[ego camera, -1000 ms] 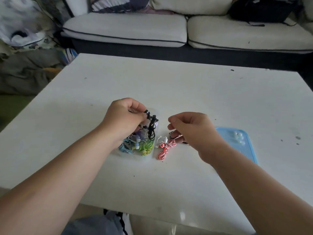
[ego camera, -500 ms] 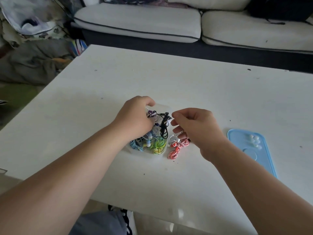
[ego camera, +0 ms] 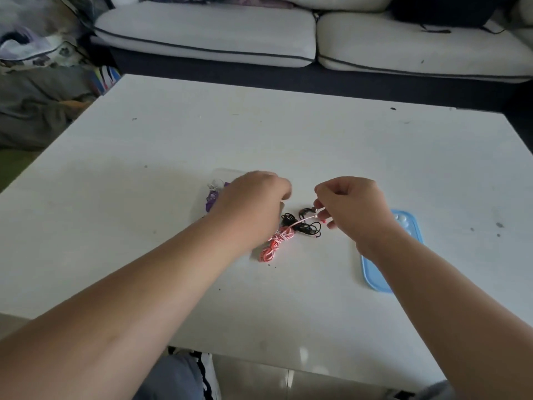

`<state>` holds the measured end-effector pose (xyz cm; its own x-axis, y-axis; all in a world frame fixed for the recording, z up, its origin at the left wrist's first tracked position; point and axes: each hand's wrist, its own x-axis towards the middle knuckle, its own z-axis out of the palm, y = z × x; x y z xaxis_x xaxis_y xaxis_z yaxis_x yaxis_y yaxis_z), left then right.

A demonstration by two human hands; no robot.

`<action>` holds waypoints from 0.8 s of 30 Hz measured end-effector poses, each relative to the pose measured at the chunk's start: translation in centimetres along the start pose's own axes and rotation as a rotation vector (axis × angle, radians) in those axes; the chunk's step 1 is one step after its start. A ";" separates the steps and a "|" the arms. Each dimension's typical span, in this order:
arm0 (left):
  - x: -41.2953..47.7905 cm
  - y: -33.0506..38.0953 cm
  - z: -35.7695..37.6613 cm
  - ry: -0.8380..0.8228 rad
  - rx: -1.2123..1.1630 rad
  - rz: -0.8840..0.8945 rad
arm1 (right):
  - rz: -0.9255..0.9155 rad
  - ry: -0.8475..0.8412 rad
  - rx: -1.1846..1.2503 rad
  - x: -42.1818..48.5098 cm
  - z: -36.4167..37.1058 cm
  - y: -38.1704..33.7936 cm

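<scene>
White table (ego camera: pixel 259 134) before me, flecked with dark marks, bearing a light-blue lid (ego camera: pixel 375 275) with small white bumps to my right; beyond it a white sofa (ego camera: pixel 207 33) with dark piping, a black bag (ego camera: pixel 441 10) on its right cushion; crumpled fabrics (ego camera: pixel 37 105) at far left.

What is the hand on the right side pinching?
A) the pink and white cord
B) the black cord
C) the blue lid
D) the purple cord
A: the right hand pinches one end of the pink and white cord, which runs from its fingertips down to the bundle on the table; the black cord lies loose beside it.
</scene>
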<state>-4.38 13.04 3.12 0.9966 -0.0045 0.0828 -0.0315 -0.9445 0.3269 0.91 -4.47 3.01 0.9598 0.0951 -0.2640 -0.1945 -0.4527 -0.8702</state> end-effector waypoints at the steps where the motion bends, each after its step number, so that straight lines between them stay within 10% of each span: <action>1: 0.2 0.8 0.8 -0.047 0.018 0.030 | 0.000 -0.001 -0.030 0.1 -0.4 0.5; 12: 3.5 4.4 6.6 -0.261 0.187 0.045 | 0.081 -0.201 -0.246 -0.2 -5.5 3.4; 24: 3.9 5.9 0.5 -0.100 -0.668 -0.383 | -0.045 -0.737 -0.762 -5.1 -7.2 2.5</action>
<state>-0.69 7.32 4.91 0.9486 0.2224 -0.2254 0.3084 -0.4879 0.8166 -3.02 -12.47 5.15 0.5533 0.5240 -0.6475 0.2612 -0.8473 -0.4625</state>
